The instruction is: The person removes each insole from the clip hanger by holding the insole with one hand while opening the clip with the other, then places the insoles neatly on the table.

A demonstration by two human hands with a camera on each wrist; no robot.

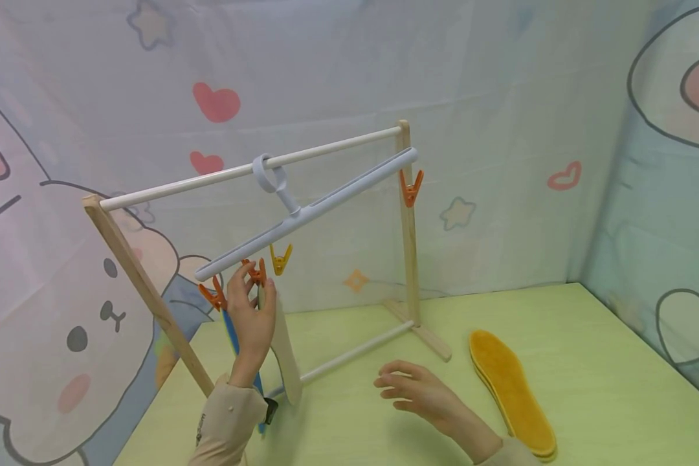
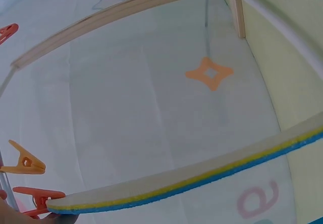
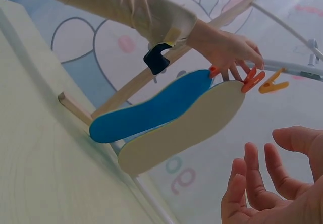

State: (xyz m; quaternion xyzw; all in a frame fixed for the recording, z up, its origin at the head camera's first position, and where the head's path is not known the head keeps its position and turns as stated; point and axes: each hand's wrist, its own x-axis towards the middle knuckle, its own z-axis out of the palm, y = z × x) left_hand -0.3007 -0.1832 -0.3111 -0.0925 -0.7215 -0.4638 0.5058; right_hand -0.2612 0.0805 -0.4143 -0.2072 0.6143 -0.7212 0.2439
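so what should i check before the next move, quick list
1. Cream insole caught in its orange clip: ok, one end sits in it.
2. Left hand off that clip: not ok, fingers are round it.
3. Right hand free: ok, holding nothing.
4. Yellow clip available: ok, nothing in it.
5. Hanger level: not ok, its loaded end looks lower.
6. Yellow insole single, not stacked: cannot tell.

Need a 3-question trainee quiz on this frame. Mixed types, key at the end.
1. Count: how many orange clips show under the hanger in the head view?
2. True or false: the right hand is empty.
3. Identify: what lies on the table, to the right of that hand?

Key: 1. Three. 2. True. 3. A yellow insole.
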